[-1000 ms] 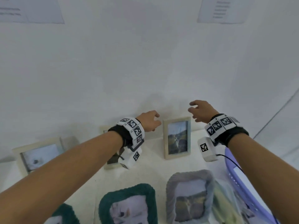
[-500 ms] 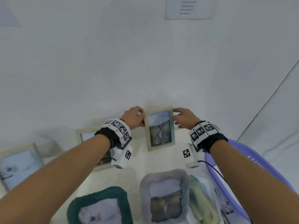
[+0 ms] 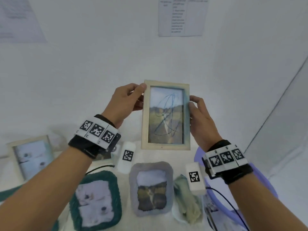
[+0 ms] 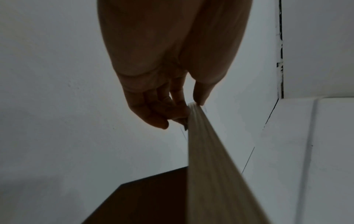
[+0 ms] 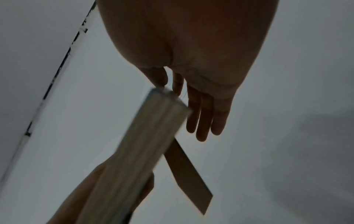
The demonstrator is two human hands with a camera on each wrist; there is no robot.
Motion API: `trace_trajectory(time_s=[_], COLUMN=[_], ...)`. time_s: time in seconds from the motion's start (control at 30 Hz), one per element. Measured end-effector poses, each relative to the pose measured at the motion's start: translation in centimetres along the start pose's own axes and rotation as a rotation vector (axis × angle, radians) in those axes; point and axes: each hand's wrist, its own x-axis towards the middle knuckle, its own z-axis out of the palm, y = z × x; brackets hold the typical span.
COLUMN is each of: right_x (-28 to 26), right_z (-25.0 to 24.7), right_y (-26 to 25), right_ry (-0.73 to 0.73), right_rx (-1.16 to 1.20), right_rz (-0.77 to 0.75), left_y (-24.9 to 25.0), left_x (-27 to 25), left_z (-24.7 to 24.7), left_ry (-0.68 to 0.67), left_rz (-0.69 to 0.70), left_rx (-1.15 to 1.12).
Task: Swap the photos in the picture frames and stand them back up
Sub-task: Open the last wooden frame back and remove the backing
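A light wooden picture frame [image 3: 165,114] with a landscape photo and a pen scribble on its glass is held upright in the air, above the table. My left hand [image 3: 140,95] pinches its upper left edge, thumb on the front. On the opposite edge my right hand [image 3: 193,105] grips it, thumb in front and fingers behind. The left wrist view shows the left hand [image 4: 178,110] pinching the frame's edge [image 4: 210,159]. In the right wrist view, the right hand [image 5: 184,97] holds the frame [image 5: 143,144], and its brown stand [image 5: 187,174] hangs open behind.
On the table lie a teal fuzzy frame [image 3: 95,200], a grey fuzzy frame [image 3: 150,187] and a pale green soft item [image 3: 188,202]. A wooden frame [image 3: 31,157] stands at the left. A lavender basket [image 3: 266,180] is at the right. The white wall is close behind.
Both hands reached the standing wooden frame, took hold of its side edges, and lifted it off the table up toward the camera.
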Motion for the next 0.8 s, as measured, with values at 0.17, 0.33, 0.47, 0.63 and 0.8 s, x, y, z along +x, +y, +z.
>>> trace_trajectory(time_s=[0.17,0.33,0.47,0.63,0.8], right_x=[-7.0,-13.5,-18.1,-22.7,-24.9], right_z=[0.5,0.7,0.4,0.6,2.1], right_y=[1.9,4.4,7.0,9.0,9.3], right_ry=[0.010,0.049,0.077,-0.013,-0.117], right_rx=[0.266,0.268,0.174,-0.024,0.005], right_rz=[0.101,0.158,0.238,0.218,0.340], left_y=[-0.2,-3.3,-5.8,-5.8,-7.7], left_x=[-7.0,-14.0,-21.1,-28.1,-29.9], left_z=[1.6,2.7,4.1,7.7,7.4], left_ry=[0.083,0.139,0.113,-0.062,-0.006], left_rz=[-0.046,-0.136,-0.211,-0.222,-0.422], left_rx=[0.003,0.140,0.275,0.135,-0.027])
